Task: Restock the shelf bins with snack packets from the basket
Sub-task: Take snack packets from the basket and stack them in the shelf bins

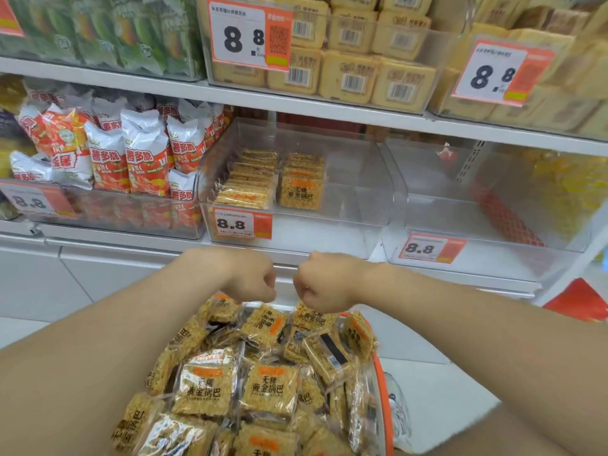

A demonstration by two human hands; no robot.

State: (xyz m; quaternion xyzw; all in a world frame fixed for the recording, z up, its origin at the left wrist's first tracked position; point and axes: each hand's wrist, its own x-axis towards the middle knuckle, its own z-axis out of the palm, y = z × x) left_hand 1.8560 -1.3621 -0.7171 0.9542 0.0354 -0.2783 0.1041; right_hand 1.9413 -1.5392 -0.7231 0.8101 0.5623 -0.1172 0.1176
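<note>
I see the left hand [253, 279] and right hand [320, 286] curled side by side over glossy, square, grainy rice-crust packets [269, 390] in the orange-rimmed basket [384, 393], but I cannot tell if they grip anything.

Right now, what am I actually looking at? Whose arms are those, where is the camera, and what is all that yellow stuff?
There is no machine here. These are a person's two bare arms, filmed by a camera worn on the head that looks forward and down. The left hand and right hand hang side by side, fingers curled downward, over the far end of a basket heaped with wrapped yellow snack packets. The fingertips are hidden, so I cannot tell whether either hand has gripped a packet. Ahead is a store shelf. The clear bin straight in front holds two rows of the same packets on its left side, with room beside them.
</note>
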